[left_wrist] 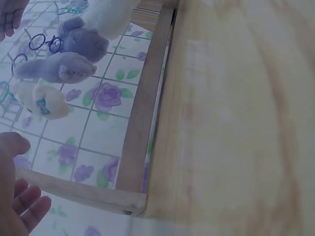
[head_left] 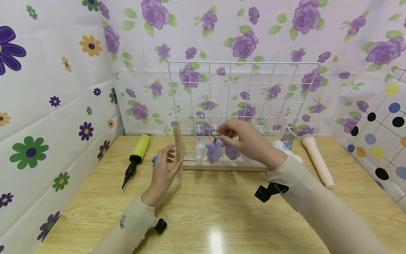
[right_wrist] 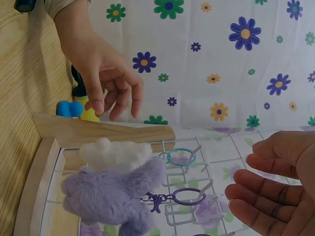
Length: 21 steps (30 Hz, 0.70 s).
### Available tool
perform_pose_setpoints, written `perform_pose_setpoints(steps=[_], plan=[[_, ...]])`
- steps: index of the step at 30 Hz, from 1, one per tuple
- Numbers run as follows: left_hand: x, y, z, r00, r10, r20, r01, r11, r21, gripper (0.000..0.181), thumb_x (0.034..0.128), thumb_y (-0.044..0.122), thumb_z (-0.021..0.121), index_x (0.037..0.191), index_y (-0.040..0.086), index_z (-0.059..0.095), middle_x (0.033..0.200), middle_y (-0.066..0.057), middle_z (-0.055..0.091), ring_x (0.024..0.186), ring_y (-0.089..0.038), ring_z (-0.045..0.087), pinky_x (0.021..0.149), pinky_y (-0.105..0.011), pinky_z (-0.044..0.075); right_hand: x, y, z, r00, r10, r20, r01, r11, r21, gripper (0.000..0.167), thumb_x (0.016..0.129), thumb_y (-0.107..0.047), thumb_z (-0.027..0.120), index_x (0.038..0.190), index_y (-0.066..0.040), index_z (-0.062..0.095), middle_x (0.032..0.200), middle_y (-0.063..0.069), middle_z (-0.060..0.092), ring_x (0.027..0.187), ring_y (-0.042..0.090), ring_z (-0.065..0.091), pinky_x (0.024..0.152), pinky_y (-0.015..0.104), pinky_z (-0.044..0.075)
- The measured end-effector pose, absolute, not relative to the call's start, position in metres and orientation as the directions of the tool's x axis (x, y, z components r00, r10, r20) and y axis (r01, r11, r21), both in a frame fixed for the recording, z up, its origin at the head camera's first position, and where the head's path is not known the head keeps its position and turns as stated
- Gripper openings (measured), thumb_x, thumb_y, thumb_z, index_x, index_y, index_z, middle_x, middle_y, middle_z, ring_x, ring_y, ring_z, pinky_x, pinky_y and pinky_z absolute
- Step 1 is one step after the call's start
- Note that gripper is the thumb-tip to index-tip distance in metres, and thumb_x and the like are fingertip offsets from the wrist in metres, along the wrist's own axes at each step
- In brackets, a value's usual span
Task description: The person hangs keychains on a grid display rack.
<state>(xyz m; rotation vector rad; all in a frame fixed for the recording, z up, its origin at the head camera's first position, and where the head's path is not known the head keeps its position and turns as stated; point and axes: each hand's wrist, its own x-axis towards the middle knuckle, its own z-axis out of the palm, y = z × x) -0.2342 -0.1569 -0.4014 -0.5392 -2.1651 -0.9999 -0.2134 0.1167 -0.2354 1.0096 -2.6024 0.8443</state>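
A white wire grid rack (head_left: pixel 244 63) in a wooden base stands on the table, with plush keychains hanging from its hooks. A lilac plush keychain (head_left: pixel 214 152) hangs by a purple ring (right_wrist: pixel 189 196). My right hand (head_left: pixel 245 139) is beside that ring, its fingers loosely bent; in the right wrist view they are apart from the ring and hold nothing. To the left hangs a small white plush keychain (right_wrist: pixel 115 153) on a blue ring; to the right, a second lilac plush (head_left: pixel 232 152). My left hand (head_left: pixel 162 173), fingers relaxed, is by the wooden side post (head_left: pixel 177 144), holding nothing.
A yellow and black hand pump (head_left: pixel 140 146) lies at the left, near a small blue object (head_left: pixel 154 159). Larger white plush (head_left: pixel 282 145) hangs at the rack's right end. A pale pink club-shaped object (head_left: pixel 318 161) lies right of the rack. Patterned cloth surrounds the table.
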Motion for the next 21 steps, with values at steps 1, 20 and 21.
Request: perform_pose_setpoints(steps=[1, 20, 21], plan=[[-0.234, -0.157, -0.4, -0.674, 0.086, 0.734, 0.606, 0.632, 0.483, 0.055, 0.0838, 0.004, 0.073, 0.131, -0.001, 0.045, 0.112, -0.02, 0.054, 0.089, -0.027, 0.057, 0.073, -0.04, 0.055, -0.212, 0.118, -0.237, -0.734, -0.546, 0.404, -0.679, 0.593, -0.433, 0.017, 0.095, -0.014, 0.061, 0.109, -0.006, 0.065, 0.102, 0.004, 0.067, 0.09, 0.014, 0.062, 0.081, 0.033, 0.056], [-0.206, -0.146, -0.375, -0.536, 0.404, 0.741, 0.642, 0.765, 0.048, 0.071, 0.075, 0.025, 0.083, 0.133, 0.005, 0.047, 0.114, -0.021, 0.056, 0.09, -0.029, 0.06, 0.076, -0.04, 0.057, -0.189, 0.143, -0.276, -0.617, -0.597, 0.512, -0.784, 0.526, -0.331, 0.027, 0.09, -0.011, 0.066, 0.117, -0.008, 0.062, 0.111, 0.006, 0.066, 0.104, 0.022, 0.062, 0.087, 0.039, 0.055], [-0.203, -0.145, -0.374, -0.534, 0.424, 0.731, 0.652, 0.757, 0.037, 0.072, 0.0745, 0.026, 0.083, 0.133, 0.005, 0.047, 0.116, -0.021, 0.056, 0.09, -0.029, 0.061, 0.076, -0.04, 0.057, -0.187, 0.145, -0.281, -0.624, -0.599, 0.503, -0.779, 0.533, -0.331, 0.029, 0.09, -0.013, 0.067, 0.119, -0.01, 0.062, 0.114, 0.006, 0.065, 0.106, 0.022, 0.061, 0.089, 0.039, 0.055]])
